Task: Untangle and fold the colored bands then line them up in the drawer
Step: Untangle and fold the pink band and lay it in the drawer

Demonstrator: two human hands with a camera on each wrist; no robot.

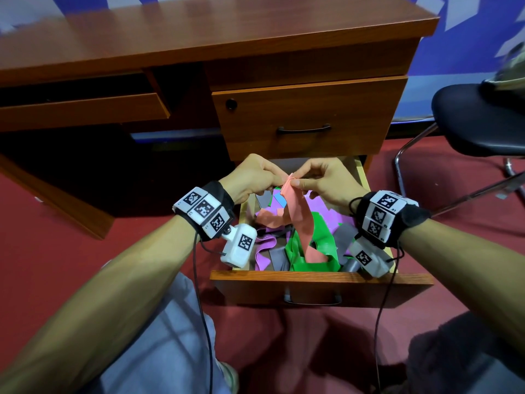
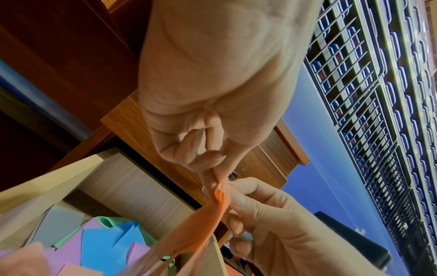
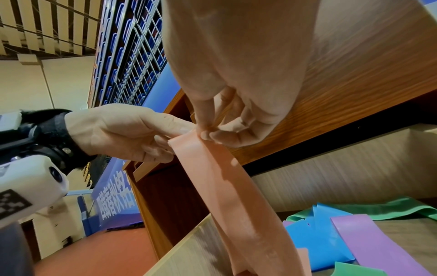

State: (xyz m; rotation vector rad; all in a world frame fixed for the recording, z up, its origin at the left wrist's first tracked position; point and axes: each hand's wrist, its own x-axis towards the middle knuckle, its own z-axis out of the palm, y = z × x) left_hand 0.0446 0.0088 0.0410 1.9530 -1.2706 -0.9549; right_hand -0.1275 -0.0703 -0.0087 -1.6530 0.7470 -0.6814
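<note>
Salmon-pink flat elastic band (image 1: 297, 211) hangs over the open wooden drawer (image 1: 321, 277), its top end pinched by left hand (image 1: 250, 177) and right hand (image 1: 326, 180) fingers; limp, light, probably stretchy, best held at the ends.

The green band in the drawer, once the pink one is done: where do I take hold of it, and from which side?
Judging by the head view, pinch the green band at its raised fold near the drawer front, coming from above. The pink band, held by the left hand and right hand, drapes across it, so lift that clear first.
</note>
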